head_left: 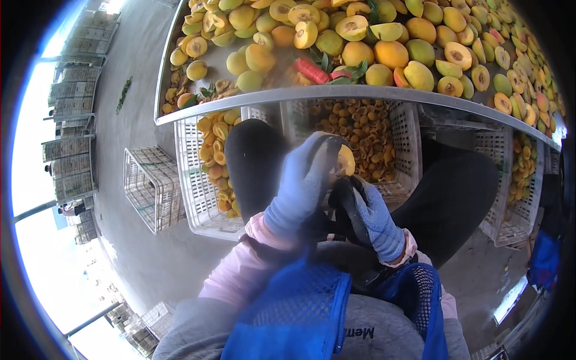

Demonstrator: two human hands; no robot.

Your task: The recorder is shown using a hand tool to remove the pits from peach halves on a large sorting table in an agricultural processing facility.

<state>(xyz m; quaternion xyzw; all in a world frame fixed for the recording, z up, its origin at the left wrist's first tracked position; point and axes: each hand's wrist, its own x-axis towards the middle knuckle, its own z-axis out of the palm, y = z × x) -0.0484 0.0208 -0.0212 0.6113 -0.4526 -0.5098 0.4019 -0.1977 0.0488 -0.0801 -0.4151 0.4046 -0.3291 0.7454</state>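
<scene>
My left hand [305, 177], in a blue glove with a dark palm, is closed round a cut yellow peach half [346, 161] above my lap. Its outline is smeared by motion. Just below the peach half is my right hand [371, 213], gloved alike, with fingers curled together and thumb side close to the fruit. Whatever it grips is hidden by the dark glove. Below and beyond both hands, a white plastic crate [409, 147] holds many small brownish-orange pieces. The metal-edged table [360, 91] beyond carries whole and halved yellow peaches.
A red wrapped object [312, 71] lies among the fruit near the table's edge. A crate of peach halves [191, 174] stands by my left knee, another [498, 198] by my right. A crate [155, 189] sits farther left on the concrete floor, with stacked crates [75, 114] beyond.
</scene>
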